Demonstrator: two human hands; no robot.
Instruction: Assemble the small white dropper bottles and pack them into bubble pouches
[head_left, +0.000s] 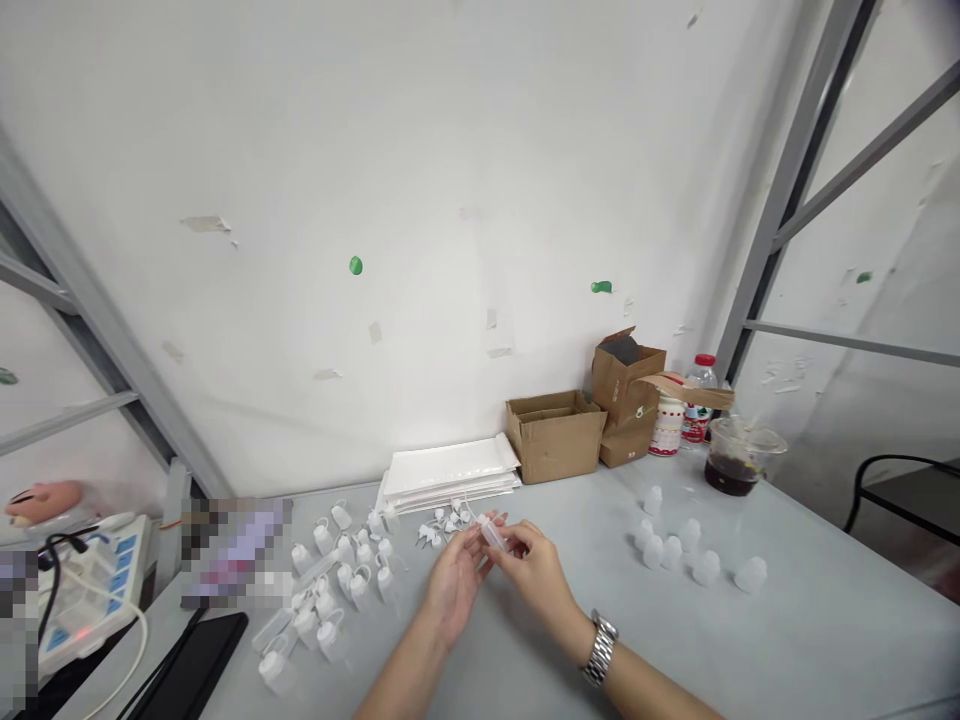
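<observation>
Between my hands is a small translucent squeeze bottle (pixel 492 534), tilted, with a white tip at its upper left end. My left hand (pixel 456 585) cups it from the left, its fingertips at the tip end. With thumb and fingers, my right hand (pixel 541 572) grips the bottle's lower end. Just left of the fingers lies a small pile of white tethered caps (pixel 435 528). Farther left, several capped squeeze bottles (pixel 358 585) stand or lie in a group. Several frosted bottles (pixel 671 552) without visible caps stand on the right.
Along the wall are a stack of white envelopes (pixel 450 465), an open cardboard box (pixel 559 440), a brown paper bag (pixel 626 400), a red-capped bottle (pixel 701 395) and a plastic bowl of dark liquid (pixel 733 470). A black phone (pixel 191 665) and a power strip (pixel 105 590) lie left on the grey table (pixel 600 640).
</observation>
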